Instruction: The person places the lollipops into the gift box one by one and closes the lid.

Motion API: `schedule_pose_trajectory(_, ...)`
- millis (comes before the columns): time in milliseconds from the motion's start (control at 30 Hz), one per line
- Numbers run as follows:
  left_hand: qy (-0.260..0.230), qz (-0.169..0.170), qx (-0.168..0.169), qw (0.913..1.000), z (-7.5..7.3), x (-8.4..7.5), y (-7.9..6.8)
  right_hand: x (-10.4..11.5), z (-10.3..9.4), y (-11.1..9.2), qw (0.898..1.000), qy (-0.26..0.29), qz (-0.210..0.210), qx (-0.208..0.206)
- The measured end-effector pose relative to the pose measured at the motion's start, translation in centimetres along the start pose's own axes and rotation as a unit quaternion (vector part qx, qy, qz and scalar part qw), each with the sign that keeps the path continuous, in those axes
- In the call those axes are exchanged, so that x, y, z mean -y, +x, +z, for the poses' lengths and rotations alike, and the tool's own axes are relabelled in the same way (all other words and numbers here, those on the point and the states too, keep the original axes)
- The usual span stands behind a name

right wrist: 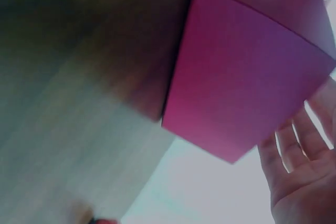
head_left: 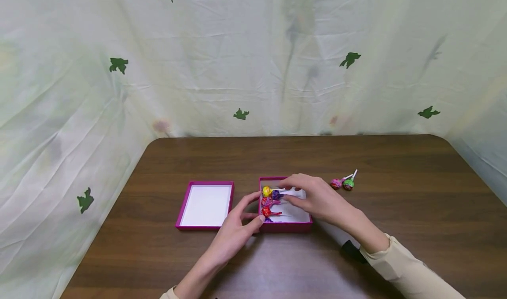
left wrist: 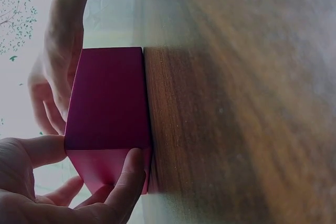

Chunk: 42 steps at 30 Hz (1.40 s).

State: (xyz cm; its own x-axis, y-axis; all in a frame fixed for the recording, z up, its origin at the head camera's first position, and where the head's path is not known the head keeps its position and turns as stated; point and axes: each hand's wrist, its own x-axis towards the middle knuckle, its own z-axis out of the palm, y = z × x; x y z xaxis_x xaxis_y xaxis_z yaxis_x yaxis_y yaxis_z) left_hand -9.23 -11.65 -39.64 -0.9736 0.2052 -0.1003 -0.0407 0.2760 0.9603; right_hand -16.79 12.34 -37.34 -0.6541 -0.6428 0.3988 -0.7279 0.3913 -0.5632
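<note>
Bench (head_left: 309,268): lollipops (head_left: 266,212) in magenta box (head_left: 287,227).
Left hand (head_left: 237,228) spread on box's left wall; lid (head_left: 206,205) just left. Right hand (head_left: 314,195) over lollipops, can't tell if pinching. Pink lollipop (head_left: 336,184), green lollipop (head_left: 348,184) farther right.

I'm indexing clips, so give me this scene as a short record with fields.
left hand: touching the left side of the box
right hand: over the box, near a dark lollipop; grip unclear
box: magenta, open; yellow lollipop and red lollipop inside
shallow tray: left of the box, white inside facing up
right of box: pink lollipop, green lollipop
</note>
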Motion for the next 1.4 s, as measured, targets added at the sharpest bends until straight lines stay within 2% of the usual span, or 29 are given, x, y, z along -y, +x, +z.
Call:
schedule_pose_trajectory(167, 0.008, -0.006, -0.003, 0.9999, 0.0, 0.0, 0.1, -0.1, -1.5, -1.2, 1.000, 0.007, -0.007, -0.017)
schedule_pose_trajectory(367, 0.010, -0.009, -0.005, 0.9999, 0.1, 0.0, 0.1, -1.2, -3.6, -2.8, 0.999, 0.003, -0.012, -0.031)
schedule_pose_trajectory(600, 0.002, 0.003, -0.005, 1.0000, 0.1, 0.1, 0.1, -3.2, -5.8, -4.6, 0.998, -0.049, 0.004, -0.028)
schedule_pose_trajectory(867, -0.001, -0.003, -0.003, 1.0000, 0.0, 0.2, 0.1, -6.0, -7.2, -6.0, 0.996, -0.082, 0.008, -0.017)
schedule_pose_trajectory(1100, -0.007, -0.003, -0.003, 1.0000, 0.0, 0.2, 0.1, -8.2, -7.6, -6.4, 0.993, -0.097, 0.059, 0.016)
schedule_pose_trajectory(1400, -0.001, -0.012, -0.001, 0.9999, 0.0, 0.1, 0.2, -10.2, -7.3, -6.2, 0.986, -0.091, 0.131, 0.057)
